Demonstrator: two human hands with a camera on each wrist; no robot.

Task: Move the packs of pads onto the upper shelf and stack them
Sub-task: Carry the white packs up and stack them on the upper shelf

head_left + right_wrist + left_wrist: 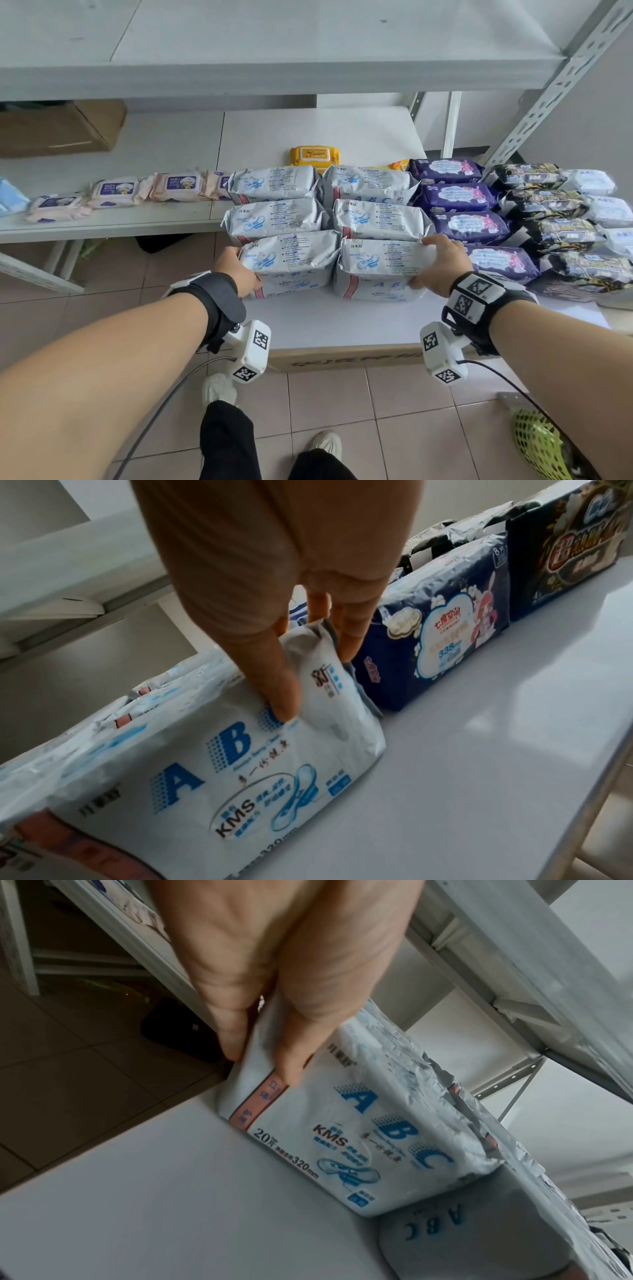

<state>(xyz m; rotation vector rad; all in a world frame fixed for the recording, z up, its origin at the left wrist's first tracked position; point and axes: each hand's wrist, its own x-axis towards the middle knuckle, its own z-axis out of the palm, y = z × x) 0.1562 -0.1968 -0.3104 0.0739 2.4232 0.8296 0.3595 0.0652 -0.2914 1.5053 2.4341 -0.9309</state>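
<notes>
Several white "ABC" packs of pads stand in two columns on the lower white shelf (329, 322). My left hand (236, 270) grips the left end of the front-left pack (291, 263), thumb and fingers pinching its side (260, 1053). My right hand (442, 263) grips the right end of the front-right pack (376, 270), thumb on its front face and fingers behind its folded end (308, 669). Both packs rest on the shelf, side by side. The upper shelf (274, 44) lies bare above.
Dark purple packs (469, 226) and black packs (555, 233) stand in rows right of the white ones. A yellow wipes pack (315, 156) lies behind. Pink baby wipes (116, 192) and a cardboard box (61, 126) sit on the left shelf. A slotted metal post (555, 85) rises at right.
</notes>
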